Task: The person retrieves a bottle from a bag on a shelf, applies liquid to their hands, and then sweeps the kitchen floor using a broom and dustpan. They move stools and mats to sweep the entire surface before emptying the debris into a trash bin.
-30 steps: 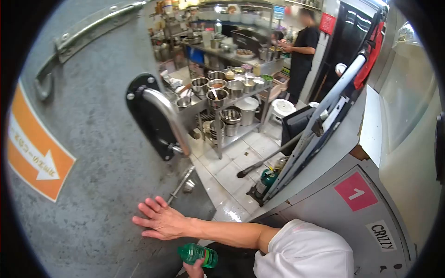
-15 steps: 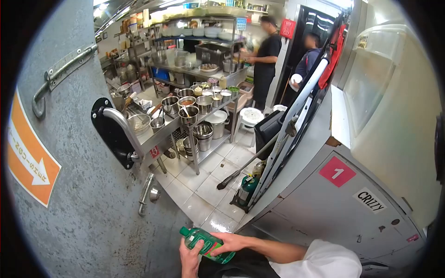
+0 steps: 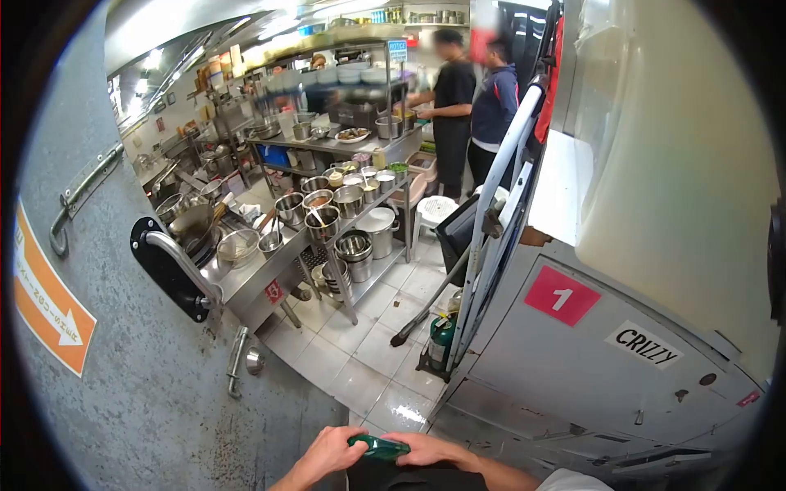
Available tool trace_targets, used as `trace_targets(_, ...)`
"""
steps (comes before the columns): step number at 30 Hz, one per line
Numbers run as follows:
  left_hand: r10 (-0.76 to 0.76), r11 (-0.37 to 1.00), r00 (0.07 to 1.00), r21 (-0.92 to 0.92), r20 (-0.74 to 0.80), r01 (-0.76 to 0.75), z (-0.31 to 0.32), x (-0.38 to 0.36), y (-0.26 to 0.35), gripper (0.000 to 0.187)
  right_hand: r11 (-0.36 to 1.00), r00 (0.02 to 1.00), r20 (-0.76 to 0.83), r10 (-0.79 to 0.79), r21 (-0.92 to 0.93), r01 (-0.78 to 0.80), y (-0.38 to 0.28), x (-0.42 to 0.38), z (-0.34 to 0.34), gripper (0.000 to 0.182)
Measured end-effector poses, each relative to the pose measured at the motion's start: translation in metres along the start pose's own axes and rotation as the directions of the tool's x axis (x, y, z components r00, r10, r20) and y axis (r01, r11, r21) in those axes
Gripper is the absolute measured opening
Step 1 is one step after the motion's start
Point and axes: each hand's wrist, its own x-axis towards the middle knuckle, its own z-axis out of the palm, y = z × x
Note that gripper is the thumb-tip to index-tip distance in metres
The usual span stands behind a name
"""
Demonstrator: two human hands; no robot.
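Observation:
Low in the head view, a green bottle (image 3: 379,447) lies sideways between my two hands. My left hand (image 3: 334,452) has its fingers wrapped round the bottle's left end. Its right end is gripped by my right hand (image 3: 427,449). The label cannot be read, and my fingers cover parts of the bottle. Dark cloth shows just below the hands.
A grey metal door (image 3: 172,393) with a handle stands at left, grey lockers (image 3: 524,360) at right. Ahead are a steel counter with several pots (image 3: 322,221), a fire extinguisher (image 3: 440,340), a broom (image 3: 401,337), a ladder (image 3: 499,196) and two people (image 3: 453,106) farther back.
The bottle has gone from upright-tilted to nearly level and lower in view, with a hand at each end. The camera has turned, and the person in blue stands closer to the one in black.

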Motion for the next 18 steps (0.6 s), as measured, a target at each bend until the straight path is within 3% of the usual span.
trace_targets(2,0.115,0.985,0.993,0.133,-0.003,-0.114,-0.011,0.0,-0.004,0.035,0.99,0.988,-0.093,0.127,-0.05,-0.132,-0.011,0.003,0.002,0.066)
trace_targets(3,0.128,0.983,0.992,0.135,-0.003,-0.126,-0.015,0.006,-0.009,0.035,0.971,0.975,-0.132,0.179,-0.136,-0.197,-0.02,0.004,0.003,0.064)
trace_targets(6,0.191,0.968,0.981,0.162,0.031,-0.194,-0.024,0.017,-0.027,0.033,0.935,0.932,-0.212,0.294,-0.14,-0.327,-0.045,0.009,0.005,0.06)
trace_targets(7,0.211,0.972,0.978,0.101,0.004,-0.21,-0.025,0.021,-0.026,0.033,0.934,0.927,-0.229,0.298,-0.132,-0.333,-0.043,0.01,0.006,0.06)
trace_targets(9,0.242,0.97,0.97,0.034,-0.014,-0.241,-0.034,0.029,-0.027,0.033,0.95,0.927,-0.35,0.133,-0.22,-0.22,-0.037,0.009,0.007,0.063)
trace_targets(11,0.155,0.986,0.984,-0.07,0.086,-0.149,-0.037,0.021,-0.035,0.034,0.932,0.926,-0.346,0.152,-0.262,-0.251,-0.043,0.008,0.012,0.063)
trace_targets(14,0.015,0.997,0.992,-0.081,0.127,-0.005,-0.043,0.013,-0.042,0.036,0.915,0.939,-0.309,0.153,-0.314,-0.253,-0.056,0.012,0.013,0.062)
trace_targets(18,-0.093,0.986,0.992,-0.128,0.091,0.104,-0.037,0.008,-0.061,0.035,0.882,0.951,-0.282,0.13,-0.405,-0.241,-0.054,0.026,0.014,0.061)
